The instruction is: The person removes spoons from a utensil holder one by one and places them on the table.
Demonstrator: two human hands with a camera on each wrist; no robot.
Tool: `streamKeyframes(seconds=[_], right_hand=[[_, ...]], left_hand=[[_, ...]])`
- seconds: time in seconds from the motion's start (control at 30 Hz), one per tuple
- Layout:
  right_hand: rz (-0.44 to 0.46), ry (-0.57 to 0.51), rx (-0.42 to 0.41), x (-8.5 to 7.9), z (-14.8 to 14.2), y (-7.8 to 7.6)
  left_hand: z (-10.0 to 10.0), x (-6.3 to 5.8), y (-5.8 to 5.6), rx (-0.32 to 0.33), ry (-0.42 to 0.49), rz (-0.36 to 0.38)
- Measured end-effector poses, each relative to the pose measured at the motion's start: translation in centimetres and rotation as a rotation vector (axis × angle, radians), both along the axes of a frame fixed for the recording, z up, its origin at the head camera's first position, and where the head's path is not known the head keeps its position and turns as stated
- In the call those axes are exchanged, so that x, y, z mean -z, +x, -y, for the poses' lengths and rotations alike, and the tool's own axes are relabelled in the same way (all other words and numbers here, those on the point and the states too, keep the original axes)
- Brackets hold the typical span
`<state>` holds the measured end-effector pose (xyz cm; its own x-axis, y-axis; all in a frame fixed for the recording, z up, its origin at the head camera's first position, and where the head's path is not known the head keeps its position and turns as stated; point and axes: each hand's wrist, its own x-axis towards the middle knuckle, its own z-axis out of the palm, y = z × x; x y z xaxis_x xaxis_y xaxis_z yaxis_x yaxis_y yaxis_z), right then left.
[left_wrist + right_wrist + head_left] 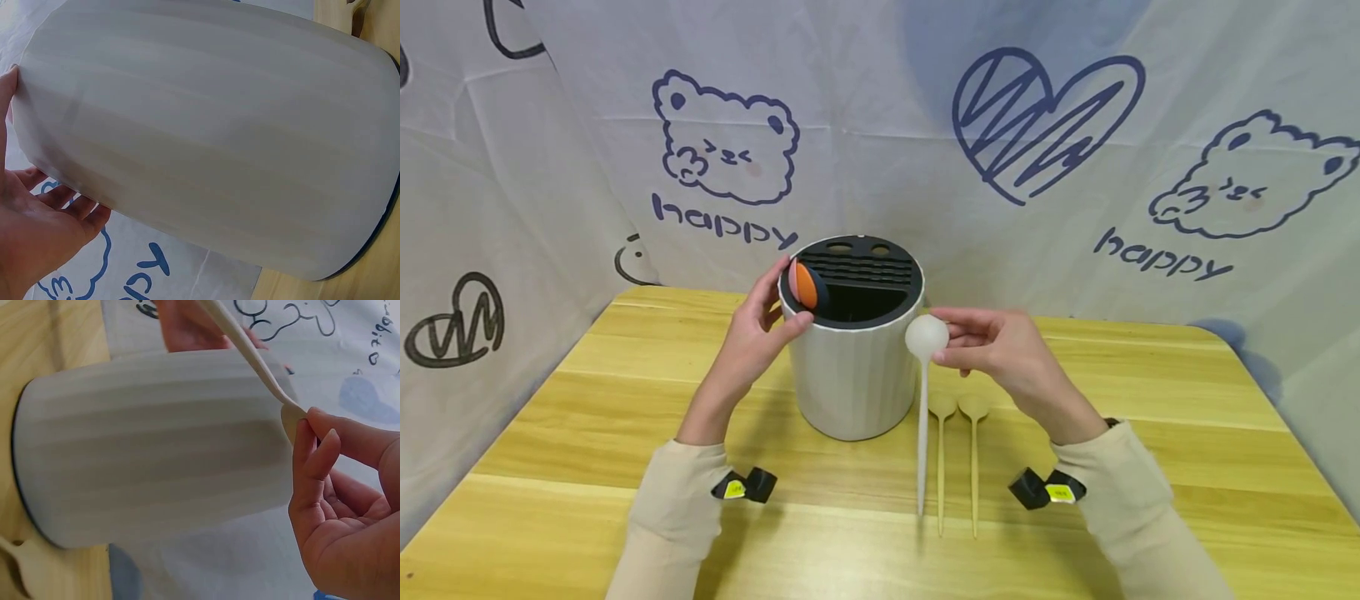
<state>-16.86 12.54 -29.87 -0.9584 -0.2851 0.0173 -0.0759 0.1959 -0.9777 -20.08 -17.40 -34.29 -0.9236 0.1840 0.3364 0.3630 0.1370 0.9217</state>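
Observation:
A white ribbed utensil holder point(853, 383) with a black slotted top point(865, 279) stands upright on the table. My left hand point(752, 329) grips its upper left side, thumb at the front rim and fingers round the side. Pink, orange and navy rounded pieces point(807, 286) stick up from the left of the slotted top. My right hand point(1011, 350) pinches a white spoon point(927, 337) by the edge of its bowl, beside the holder's upper right. The spoon's handle point(247, 353) hangs straight down in the head view.
Two beige spoons point(974, 408) lie side by side on the wooden table point(1150, 467), right of the holder, handles toward me. Behind the table hangs a white cloth point(880, 100) with blue drawings.

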Motion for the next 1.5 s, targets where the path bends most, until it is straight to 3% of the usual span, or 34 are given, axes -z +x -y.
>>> streamKeyframes(seconds=[0.63,1.1,1.5], right_hand=[[0.111,0.120,0.000,4.3,-2.3,-0.7],[0.130,0.182,0.006,6.1,-4.1,-0.7],[0.125,0.213,-0.007,7.9,-7.2,-0.4]], left_hand=[[0.1,0.1,0.0,-0.003,0.001,-0.002],[0.1,-0.1,0.1,-0.003,-0.002,0.001],[-0.1,-0.3,0.0,0.004,0.004,-0.006]])
